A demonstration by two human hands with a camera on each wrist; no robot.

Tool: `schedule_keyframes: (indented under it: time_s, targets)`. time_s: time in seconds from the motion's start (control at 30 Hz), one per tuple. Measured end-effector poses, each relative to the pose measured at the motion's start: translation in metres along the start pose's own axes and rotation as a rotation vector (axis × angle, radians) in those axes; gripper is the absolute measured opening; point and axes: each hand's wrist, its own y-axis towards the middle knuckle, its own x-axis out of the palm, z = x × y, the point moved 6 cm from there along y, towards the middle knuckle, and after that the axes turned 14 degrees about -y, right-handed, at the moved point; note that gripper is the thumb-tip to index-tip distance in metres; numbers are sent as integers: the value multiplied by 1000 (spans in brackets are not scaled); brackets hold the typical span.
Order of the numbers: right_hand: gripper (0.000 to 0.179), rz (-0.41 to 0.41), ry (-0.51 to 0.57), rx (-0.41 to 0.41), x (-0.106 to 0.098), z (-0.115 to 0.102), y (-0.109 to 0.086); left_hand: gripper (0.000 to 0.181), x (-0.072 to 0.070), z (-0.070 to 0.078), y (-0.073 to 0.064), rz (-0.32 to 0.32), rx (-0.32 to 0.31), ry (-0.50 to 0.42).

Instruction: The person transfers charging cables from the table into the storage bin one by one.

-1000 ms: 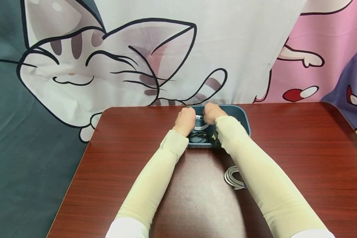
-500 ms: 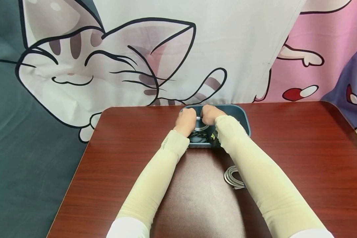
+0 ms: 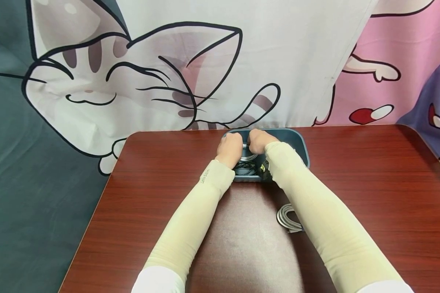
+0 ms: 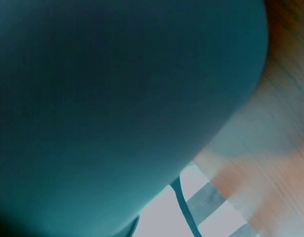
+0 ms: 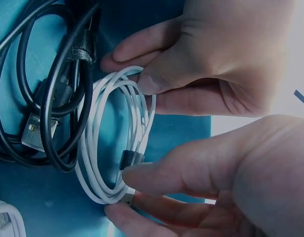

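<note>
Both hands reach into a blue-teal plastic bin (image 3: 295,140) at the table's far edge. In the right wrist view, a coiled white cable (image 5: 95,143) with a black strap (image 5: 132,159) lies between the hands. My left hand (image 5: 216,54), upper in that view, pinches the top of the coil between thumb and fingers. Below it, my right hand (image 5: 201,182) pinches the coil's lower end by the strap, thumb above and fingers beneath, near a metal plug. The left wrist view is mostly filled by a blurred teal bin wall (image 4: 117,98); no hand shows there.
A coiled black USB cable (image 5: 46,106) lies beside the white one in the bin, with another white cable (image 5: 14,219) at the corner. A grey coiled cable (image 3: 286,221) rests on the brown table (image 3: 161,203), partly behind the right forearm. Printed cloth (image 3: 297,61) hangs behind.
My right hand has shifted slightly left toward the left hand, then stayed there. The left hand is almost unmoved, and the grey cable on the table lies as before.
</note>
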Motion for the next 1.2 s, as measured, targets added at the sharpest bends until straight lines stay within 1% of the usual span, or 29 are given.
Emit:
schedule_keyframes:
  time_s: [0.07,0.27,0.33,0.5,0.6,0.93,1.2]
  targets:
    - [25,3,-1,-13,0,-1,-1,26,0,-1,0,3,-12,-8]
    - [50,-18,43,-13,1,1,-2,25,1,-2,0,19,-5,-5]
    - [55,-23,57,-8,1,2,-2,25,1,-2,0,24,-5,-3]
    - [55,-21,63,-16,0,1,-3,27,0,-2,0,36,-8,10]
    - [54,-20,57,-17,-1,-1,-4,27,0,-2,1,39,-11,2]
    - [52,-2,37,16,-3,-4,-9,28,0,-3,0,5,-25,-25]
    - [54,-1,36,26,-12,-7,-17,25,-5,-1,-3,-6,-21,-25]
